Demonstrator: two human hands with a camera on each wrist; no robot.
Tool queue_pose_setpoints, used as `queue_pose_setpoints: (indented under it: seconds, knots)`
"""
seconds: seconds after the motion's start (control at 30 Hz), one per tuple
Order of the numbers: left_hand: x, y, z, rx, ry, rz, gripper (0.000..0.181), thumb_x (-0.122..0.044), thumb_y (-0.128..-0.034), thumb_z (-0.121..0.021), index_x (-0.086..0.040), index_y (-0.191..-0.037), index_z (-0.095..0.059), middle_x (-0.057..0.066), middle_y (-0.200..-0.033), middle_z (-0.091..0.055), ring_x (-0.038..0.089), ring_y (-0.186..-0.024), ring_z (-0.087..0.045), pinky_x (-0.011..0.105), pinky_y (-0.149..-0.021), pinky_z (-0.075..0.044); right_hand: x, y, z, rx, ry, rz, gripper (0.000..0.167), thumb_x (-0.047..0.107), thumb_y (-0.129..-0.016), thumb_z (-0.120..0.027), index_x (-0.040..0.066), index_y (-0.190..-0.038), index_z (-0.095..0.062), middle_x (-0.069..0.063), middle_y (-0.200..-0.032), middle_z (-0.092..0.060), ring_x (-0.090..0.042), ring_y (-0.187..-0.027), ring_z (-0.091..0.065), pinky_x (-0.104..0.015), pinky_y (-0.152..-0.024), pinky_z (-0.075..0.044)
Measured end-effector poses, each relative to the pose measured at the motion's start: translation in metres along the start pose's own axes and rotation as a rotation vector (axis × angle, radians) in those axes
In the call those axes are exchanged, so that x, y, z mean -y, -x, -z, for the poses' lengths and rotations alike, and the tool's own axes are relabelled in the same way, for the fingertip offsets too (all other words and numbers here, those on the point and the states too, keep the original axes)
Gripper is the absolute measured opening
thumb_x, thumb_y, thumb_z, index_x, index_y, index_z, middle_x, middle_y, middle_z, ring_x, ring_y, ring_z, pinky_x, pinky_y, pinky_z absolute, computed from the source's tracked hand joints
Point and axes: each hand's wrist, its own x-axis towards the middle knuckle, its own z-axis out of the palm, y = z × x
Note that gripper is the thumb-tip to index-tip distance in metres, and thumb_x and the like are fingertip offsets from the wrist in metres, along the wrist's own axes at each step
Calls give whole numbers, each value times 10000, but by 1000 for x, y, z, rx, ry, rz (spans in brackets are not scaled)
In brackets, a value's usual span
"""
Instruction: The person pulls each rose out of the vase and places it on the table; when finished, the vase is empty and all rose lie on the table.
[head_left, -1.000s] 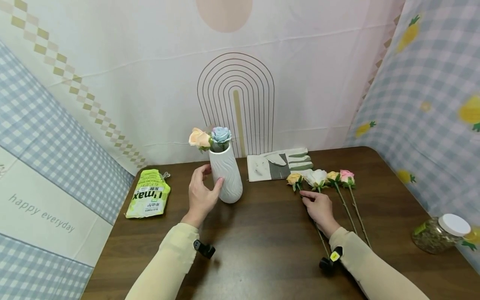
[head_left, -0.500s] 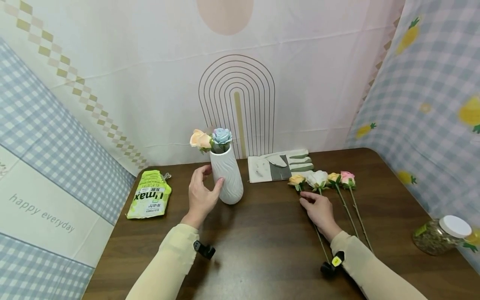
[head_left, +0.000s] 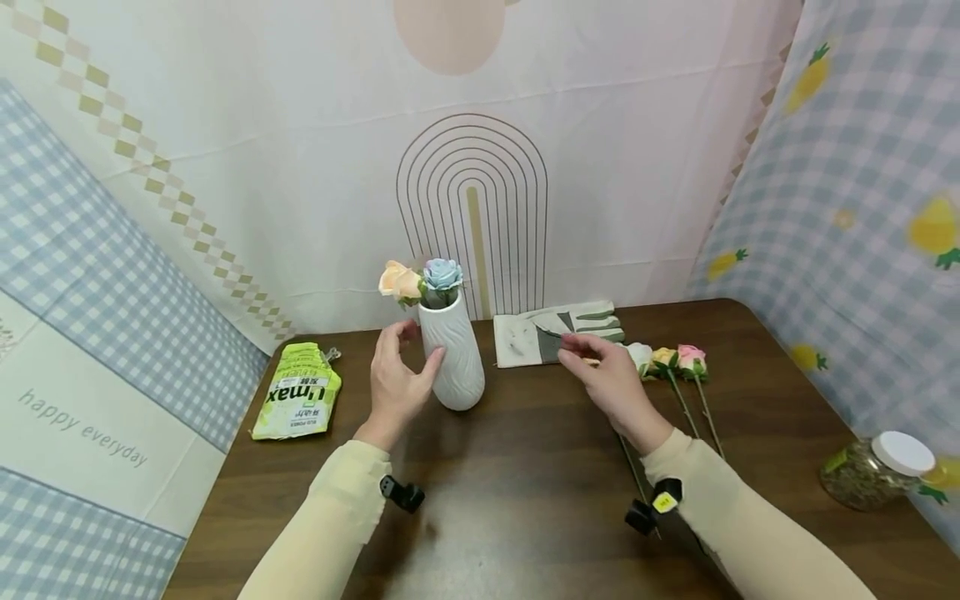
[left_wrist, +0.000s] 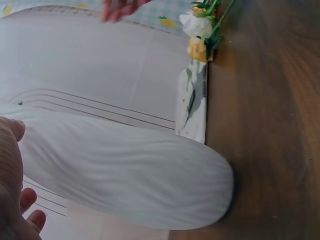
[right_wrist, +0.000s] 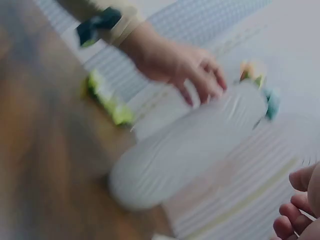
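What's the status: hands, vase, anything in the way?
Left hand at white vase, grip unclear. Right hand hovers, apparently empty. Vase holds peach rose and blue rose. Glove at back, apparently not blocking.

Left hand (head_left: 399, 379) cupped, thumb (head_left: 431, 367) apart, right hand (head_left: 617, 385) raised, fingers (right_wrist: 292, 219) loosely bent

Head looks down — wrist views share the vase (head_left: 456, 354).

- Behind the right hand (head_left: 618, 387), we glimpse only a sliver of the leftmost yellow rose (head_left: 591, 362).
- The left wrist view's left edge cuts off the tall white ridged vase (left_wrist: 130, 172).
- From the right wrist, we get the green-and-white packet (right_wrist: 106, 97) blurred.
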Motion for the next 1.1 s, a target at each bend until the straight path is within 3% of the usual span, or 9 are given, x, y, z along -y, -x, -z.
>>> queue_pose_setpoints:
  seconds: [0.27, 0.47, 0.7, 0.83, 1.1]
  knots:
    - [-9, -17, 3, 10, -13, -21, 581, -251, -776, -793, 42, -1197, -521, 177, -1079, -574, 280, -1000, -565, 422, -834, -486, 62, -43, -40, 100, -132, 22, 393, 237, -891, -697, 49, -1231, -635, -83, -1116, -630, -197, -1031, -541, -272, -825, -477]
    - [-14, -25, 1, 11, -14, -12, 604, -313, -776, -792, 48, -1188, -537, 198, -1071, -576, 285, -996, -566, 455, -827, -493, 91, -66, -68, 191, -178, -8, 402, 207, -892, -693, 39, -1250, -622, -77, -1138, -625, -200, -1039, -557, -317, -853, -490]
    - [-18, -29, -3, 24, -1, 66, 584, -352, -795, -771, 11, -1204, -565, 171, -1074, -569, 347, -1001, -565, 469, -838, -488, 102, -78, -95, 227, -194, -101, 494, 231, -887, -699, 13, -1310, -567, -103, -1206, -612, -208, -1090, -564, -346, -912, -487]
    - [-20, -30, -4, 50, -2, 113, 600, -370, -809, -753, -17, -1251, -556, 143, -1093, -561, 304, -995, -567, 447, -837, -500, 102, -82, -104, 239, -185, -132, 452, 243, -883, -704, 23, -1265, -603, -85, -1169, -634, -190, -1071, -583, -334, -909, -490]
    - [-21, -32, -10, 29, -1, 121, 553, -321, -799, -756, 14, -1198, -571, 160, -1070, -574, 284, -962, -581, 433, -827, -511, 101, -88, -115, 233, -257, -178, 332, 234, -880, -704, 74, -1168, -665, -41, -1128, -647, -182, -1071, -565, -357, -929, -461]
